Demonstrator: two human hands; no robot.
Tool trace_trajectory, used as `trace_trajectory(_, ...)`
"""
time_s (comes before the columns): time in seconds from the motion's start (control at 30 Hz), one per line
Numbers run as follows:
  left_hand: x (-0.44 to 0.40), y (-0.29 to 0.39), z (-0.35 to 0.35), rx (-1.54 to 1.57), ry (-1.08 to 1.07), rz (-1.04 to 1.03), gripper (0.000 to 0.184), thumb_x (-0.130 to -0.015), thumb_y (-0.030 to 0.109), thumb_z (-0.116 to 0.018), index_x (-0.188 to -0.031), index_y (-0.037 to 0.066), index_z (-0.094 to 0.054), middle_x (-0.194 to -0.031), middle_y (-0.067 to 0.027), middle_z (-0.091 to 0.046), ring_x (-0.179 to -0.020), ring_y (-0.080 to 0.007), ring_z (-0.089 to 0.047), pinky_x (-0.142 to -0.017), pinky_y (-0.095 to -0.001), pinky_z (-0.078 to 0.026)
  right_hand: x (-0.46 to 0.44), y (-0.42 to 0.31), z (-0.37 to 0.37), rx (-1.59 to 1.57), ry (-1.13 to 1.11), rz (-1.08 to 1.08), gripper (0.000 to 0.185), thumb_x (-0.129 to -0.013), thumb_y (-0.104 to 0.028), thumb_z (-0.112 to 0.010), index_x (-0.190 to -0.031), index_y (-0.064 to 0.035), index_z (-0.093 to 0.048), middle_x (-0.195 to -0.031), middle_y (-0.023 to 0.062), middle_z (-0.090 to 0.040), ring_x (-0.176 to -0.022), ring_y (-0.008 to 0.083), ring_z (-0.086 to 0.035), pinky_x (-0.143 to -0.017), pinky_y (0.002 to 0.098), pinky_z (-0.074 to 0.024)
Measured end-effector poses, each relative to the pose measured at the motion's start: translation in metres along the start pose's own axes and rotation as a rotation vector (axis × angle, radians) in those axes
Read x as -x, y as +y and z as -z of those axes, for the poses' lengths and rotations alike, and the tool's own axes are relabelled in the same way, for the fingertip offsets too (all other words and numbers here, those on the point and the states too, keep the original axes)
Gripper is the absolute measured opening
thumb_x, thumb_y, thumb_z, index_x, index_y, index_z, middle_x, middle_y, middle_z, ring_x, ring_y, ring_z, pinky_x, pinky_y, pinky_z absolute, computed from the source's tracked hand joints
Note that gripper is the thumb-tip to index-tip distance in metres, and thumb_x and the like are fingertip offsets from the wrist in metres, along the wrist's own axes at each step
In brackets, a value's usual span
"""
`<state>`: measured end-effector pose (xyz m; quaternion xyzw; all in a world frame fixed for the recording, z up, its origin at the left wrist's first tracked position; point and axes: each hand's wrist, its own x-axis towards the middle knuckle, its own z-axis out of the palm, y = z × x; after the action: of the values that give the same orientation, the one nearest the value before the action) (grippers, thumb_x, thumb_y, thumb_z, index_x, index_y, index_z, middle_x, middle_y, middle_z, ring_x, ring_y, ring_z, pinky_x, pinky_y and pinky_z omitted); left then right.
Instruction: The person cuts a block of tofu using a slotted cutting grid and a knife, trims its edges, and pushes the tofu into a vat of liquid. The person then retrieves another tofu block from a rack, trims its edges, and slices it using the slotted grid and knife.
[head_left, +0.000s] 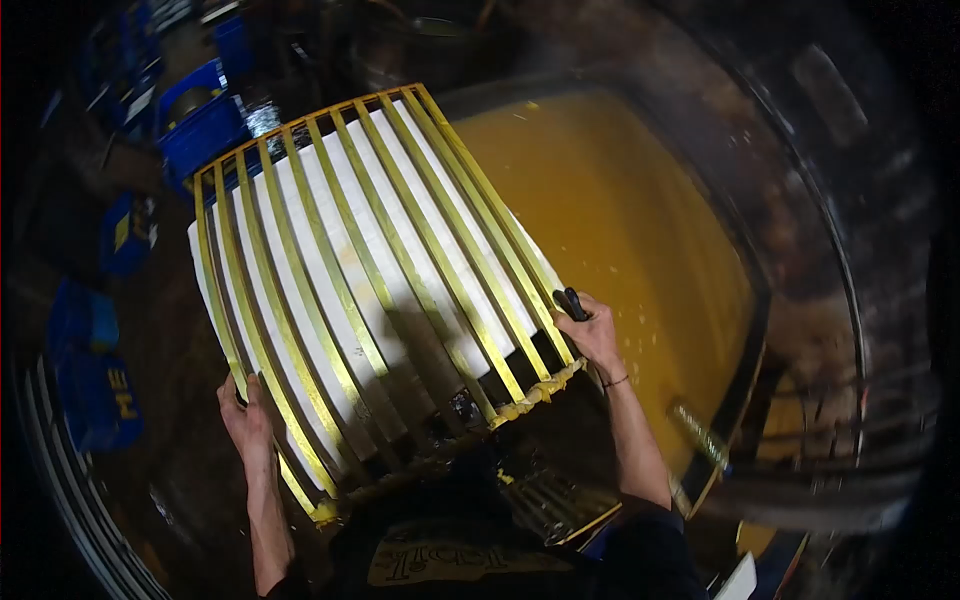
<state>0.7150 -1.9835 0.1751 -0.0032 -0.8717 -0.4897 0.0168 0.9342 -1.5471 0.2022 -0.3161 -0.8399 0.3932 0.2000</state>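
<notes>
A large yellow slatted frame, its long bars curved by the wide lens, is held up in front of me. A white sheet or panel shows through the gaps, behind the bars. My left hand is closed on the frame's lower left edge. On the opposite side, my right hand grips the lower right edge. A black handle-like piece sticks up by the right thumb; what it belongs to is hidden. Lumpy yellow material coats the frame's near end. My shadow falls across the lower slats.
To the right lies a wide vat of yellow-brown liquid with a dark rim. A cylindrical object rests near its near corner. Several blue bins stand on the left. A smaller slatted piece lies low by my body.
</notes>
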Motion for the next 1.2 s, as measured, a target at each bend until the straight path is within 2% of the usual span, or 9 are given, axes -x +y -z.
trace_trajectory(0.2, 0.034, -0.024, -0.029, -0.150, 0.130, -0.080, 0.032, -0.096, 0.014, -0.057, -0.121, -0.006, -0.059, -0.101, -0.0141, -0.055, -0.094, -0.0253, -0.054, -0.087, -0.0374, -0.043, -0.052, 0.043, -0.007, -0.087, -0.035, 0.194, 0.027, -0.070, -0.012, -0.078, -0.092, 0.0029, -0.071, -0.079, 0.0108, -0.063, -0.075, 0.0204, -0.060, -0.070, 0.0305, -0.0465)
trace_trajectory(0.37, 0.037, -0.016, -0.034, -0.282, 0.222, -0.159, 0.033, -0.094, 0.010, -0.057, -0.122, -0.007, -0.059, -0.094, -0.0146, -0.053, -0.087, -0.0262, -0.054, -0.080, -0.0372, -0.044, -0.061, 0.046, -0.010, -0.063, -0.164, 0.134, 0.032, -0.072, -0.013, -0.076, -0.099, 0.0022, -0.070, -0.099, 0.0152, -0.070, -0.096, 0.0214, -0.066, -0.083, 0.0334, -0.0508)
trace_trajectory(0.43, 0.035, -0.021, -0.034, -0.272, 0.235, -0.156, 0.033, -0.094, 0.010, -0.057, -0.121, -0.007, -0.059, -0.094, -0.0146, -0.053, -0.087, -0.0259, -0.054, -0.080, -0.0374, -0.045, -0.056, 0.027, -0.003, -0.242, -0.212, -0.122, 0.031, -0.073, -0.015, -0.076, -0.099, -0.0002, -0.068, -0.095, 0.0105, -0.069, -0.089, 0.0179, -0.064, -0.078, 0.0337, -0.0505)
trace_trajectory(0.5, 0.032, -0.020, -0.036, -0.254, 0.238, -0.167, 0.033, -0.094, 0.010, -0.058, -0.121, -0.007, -0.059, -0.094, -0.0147, -0.053, -0.087, -0.0256, -0.054, -0.079, -0.0376, -0.045, -0.058, 0.045, -0.010, -0.190, -0.206, 0.021, 0.035, -0.072, -0.015, -0.076, -0.102, 0.0001, -0.065, -0.083, 0.0076, -0.066, -0.076, 0.0157, -0.060, -0.070, 0.0347, -0.0489)
trace_trajectory(0.57, 0.030, -0.023, -0.036, -0.237, 0.219, -0.116, 0.034, -0.093, 0.012, -0.058, -0.122, -0.007, -0.059, -0.096, -0.0163, -0.054, -0.087, -0.0267, -0.054, -0.079, -0.0380, -0.046, -0.058, 0.051, -0.017, -0.357, -0.134, 0.038, 0.024, -0.073, -0.019, -0.075, -0.083, -0.0019, -0.062, -0.073, 0.0034, -0.059, -0.068, 0.0159, -0.055, -0.065, 0.0349, -0.0457)
trace_trajectory(0.97, 0.103, 0.002, -0.031, -0.521, 0.384, -0.201, 0.038, -0.090, 0.017, -0.066, -0.119, -0.007, -0.059, -0.108, -0.0182, -0.056, -0.099, -0.0316, -0.056, -0.087, -0.0419, -0.046, -0.057, 0.073, -0.019, -0.291, -0.183, 0.086, 0.027, -0.074, -0.025, -0.074, -0.081, -0.0009, -0.065, -0.070, 0.0053, -0.063, -0.063, 0.0144, -0.056, -0.059, 0.0330, -0.0460)
trace_trajectory(1.07, 0.173, -0.026, -0.032, -0.424, 0.566, 0.025, 0.034, -0.089, 0.018, -0.069, -0.112, -0.004, -0.057, -0.105, -0.0165, -0.056, -0.095, -0.0274, -0.055, -0.085, -0.0385, -0.045, -0.061, 0.096, -0.029, -0.406, -0.217, 0.133, 0.025, -0.078, -0.024, -0.073, -0.081, -0.0002, -0.065, -0.067, 0.0051, -0.061, -0.062, 0.0127, -0.055, -0.058, 0.0308, -0.0451)
trace_trajectory(1.13, 0.203, -0.050, -0.048, -0.135, 0.632, 0.254, 0.032, -0.091, 0.020, -0.067, -0.110, -0.002, -0.056, -0.102, -0.0139, -0.057, -0.092, -0.0221, -0.054, -0.084, -0.0359, -0.045, -0.067, 0.081, -0.022, -0.296, -0.190, 0.365, 0.023, -0.082, -0.020, -0.071, -0.082, 0.0019, -0.065, -0.064, 0.0017, -0.058, -0.062, 0.0096, -0.053, -0.057, 0.0283, -0.0441)
trace_trajectory(1.2, 0.221, -0.041, -0.056, 0.052, 0.611, 0.403, 0.032, -0.094, 0.024, -0.063, -0.112, -0.002, -0.056, -0.100, -0.0122, -0.058, -0.092, -0.0187, -0.054, -0.084, -0.0334, -0.044, -0.064, 0.065, -0.020, -0.220, -0.219, 0.019, 0.022, -0.078, -0.015, -0.074, -0.077, 0.0039, -0.063, -0.068, 0.0041, -0.056, -0.064, 0.0106, -0.051, -0.059, 0.0301, -0.0436)
